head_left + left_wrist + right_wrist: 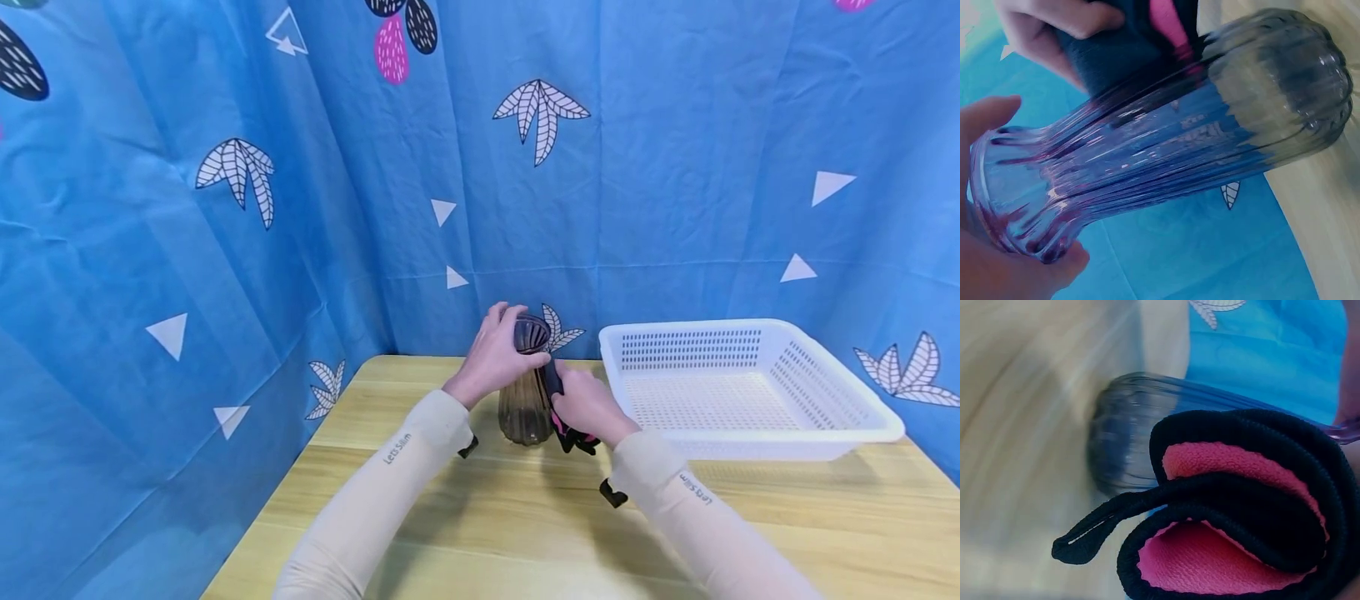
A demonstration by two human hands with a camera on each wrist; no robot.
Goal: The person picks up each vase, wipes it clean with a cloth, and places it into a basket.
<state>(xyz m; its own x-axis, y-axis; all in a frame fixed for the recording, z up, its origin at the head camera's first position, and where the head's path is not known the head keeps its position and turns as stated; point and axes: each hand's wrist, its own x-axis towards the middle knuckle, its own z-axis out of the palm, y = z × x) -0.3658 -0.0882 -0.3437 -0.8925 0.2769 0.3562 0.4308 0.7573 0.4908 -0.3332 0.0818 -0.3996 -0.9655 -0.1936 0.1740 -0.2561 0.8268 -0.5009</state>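
Now, in the head view's middle, the left hand [498, 352] grips a see-through vase [522, 408] up top; the right hand [588, 404] holds a black-and-pink cloth [1247, 503] beside it.

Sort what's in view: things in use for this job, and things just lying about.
In use:
- ribbed glass vase, gripped near its rim by the left hand
- folded black-and-pink cloth, held beside it by the right hand

Apparently not in use:
- white plastic basket, untouched

Just surroundings:
- wooden table
- blue curtain

Vase [522, 412] left of cloth [1241, 490], basket [825, 436] on table [525, 525] to their right, curtain [675, 167] behind
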